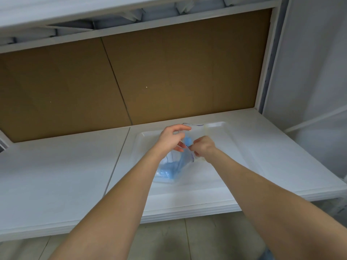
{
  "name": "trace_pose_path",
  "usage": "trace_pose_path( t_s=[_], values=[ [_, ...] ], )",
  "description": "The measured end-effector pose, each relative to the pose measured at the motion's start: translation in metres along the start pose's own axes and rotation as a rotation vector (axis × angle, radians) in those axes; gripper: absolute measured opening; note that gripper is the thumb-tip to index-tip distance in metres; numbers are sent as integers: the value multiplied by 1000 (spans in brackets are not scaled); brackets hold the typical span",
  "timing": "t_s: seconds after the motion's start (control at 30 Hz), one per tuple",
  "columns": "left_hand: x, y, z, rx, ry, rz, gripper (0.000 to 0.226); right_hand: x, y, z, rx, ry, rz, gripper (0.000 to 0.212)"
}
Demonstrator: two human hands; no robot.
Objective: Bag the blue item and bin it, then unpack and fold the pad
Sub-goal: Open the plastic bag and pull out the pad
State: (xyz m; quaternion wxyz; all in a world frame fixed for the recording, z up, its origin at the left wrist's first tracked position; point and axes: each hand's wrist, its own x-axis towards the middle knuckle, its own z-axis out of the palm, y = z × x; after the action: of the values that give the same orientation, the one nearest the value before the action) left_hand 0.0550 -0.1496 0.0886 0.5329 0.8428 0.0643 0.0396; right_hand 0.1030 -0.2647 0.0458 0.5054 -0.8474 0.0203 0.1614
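Blue item (170,170) lies crumpled at the bottom of a clear plastic bag (174,156), with a strip of it trailing up inside toward the bag's mouth; the bag's lower end rests on the white table (56,175) while its top is lifted. Nearest the camera, pale floor tiles (197,237) show under the table's front edge, and two bare forearms reach forward over them. The table top is made of two white panels set side by side, and the bag sits on the right one, inside its shallow recessed field (234,147). Above the bag, both hands work at its mouth: the left hand (172,137) has thumb and fingers curled round the upper edge of the plastic, and the right hand (203,147), just beside it, pinches the near edge between thumb and fingertips. Thin dark lines run across the plastic near the opening; any print there is too blurred to read. Behind the table stands a brown cardboard back panel (169,72) with a slanting seam, and above it a white frame (131,27) with cross-braces. A white wall (309,72) closes the right side.
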Motion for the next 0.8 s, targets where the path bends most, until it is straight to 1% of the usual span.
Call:
trace_pose_path(
  t_s=[0.07, 0.1, 0.13, 0.17, 0.23, 0.3, 0.37, 0.43, 0.5, 0.6, 0.67, 0.7, 0.8],
  values=[
    [4, -9, -13, -92, 124, -32, 34, 1, 2, 4, 119, -84, 70, 19],
    [7, -18, -21, -76, 225, -66, 32, 1, 5, 5, 151, -114, 97, 21],
    [11, -29, -29, 17, 312, -112, 31, 2, 7, 6, 167, -136, 119, 21],
    [14, -40, -38, 170, 348, -180, 33, 1, 8, 6, 182, -147, 135, 18],
    [12, -61, -51, 439, 296, -339, 37, 1, 10, 7, 222, -171, 154, 2],
    [8, -76, -57, 521, 199, -444, 38, 3, 12, 8, 234, -170, 164, 10],
    [4, -85, -58, 497, 139, -488, 35, 3, 12, 14, 230, -164, 180, 11],
    [3, -93, -58, 429, 127, -502, 34, 3, 12, 20, 299, -184, 206, 14],
    [5, -97, -59, 372, 162, -508, 35, 2, 11, 24, 358, -188, 208, 15],
    [6, -97, -59, 245, 250, -521, 40, 6, 13, 29, 341, -247, 160, 6],
    [7, -96, -57, 153, 296, -518, 48, 8, 14, 32, 289, -303, 148, 27],
    [7, -96, -57, 121, 313, -515, 52, 8, 15, 33, 272, -324, 145, 30],
    [9, -96, -56, 47, 358, -499, 59, 4, 14, 36, 304, -350, 176, 27]
  ],
)
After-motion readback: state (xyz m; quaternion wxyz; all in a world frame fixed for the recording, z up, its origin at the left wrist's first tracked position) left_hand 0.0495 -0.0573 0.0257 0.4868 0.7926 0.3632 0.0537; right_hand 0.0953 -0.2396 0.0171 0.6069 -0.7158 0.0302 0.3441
